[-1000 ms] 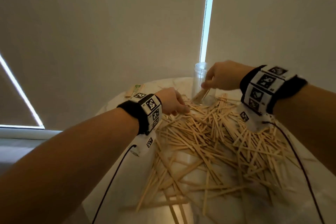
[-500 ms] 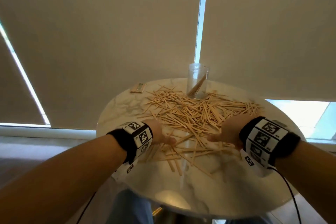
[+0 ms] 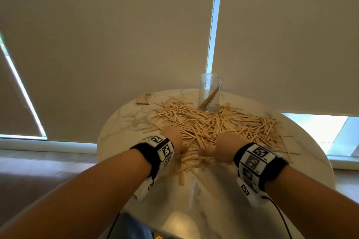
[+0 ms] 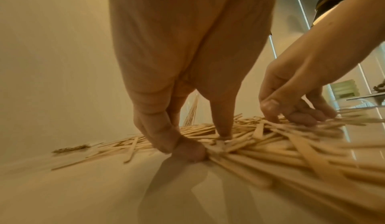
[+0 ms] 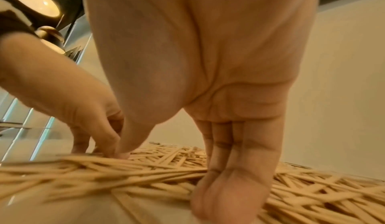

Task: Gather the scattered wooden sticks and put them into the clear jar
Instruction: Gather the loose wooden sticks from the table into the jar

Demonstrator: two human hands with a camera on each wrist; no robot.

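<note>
Both hands are being pressed down into the near edge of the stick pile. The left hand (image 3: 173,140) is being set with its fingers (image 4: 222,127) pointing down, tips on the sticks and on the worktop (image 3: 204,205), thumb meeting a finger low at the pile's rim; whether a stick is being pinched there cannot be told. Just beside it, the right hand (image 3: 223,146) is being held with fingers (image 5: 233,170) straight and together, tips dug into the sticks, nothing being clasped.

Beyond both hands the scattered wooden sticks (image 3: 219,124) are lying in a broad, tangled heap across the worktop, with a few strays nearer than the hands. Well past the heap, on the far side from the hands, the clear jar (image 3: 209,93) is standing upright with only a small leaning bundle inside. A small flat packet (image 3: 145,99) is lying off beyond the left hand.

By this showing the task is barely being started: a handful is judged done, and nearly the whole heap is being left to gather and carry across.
</note>
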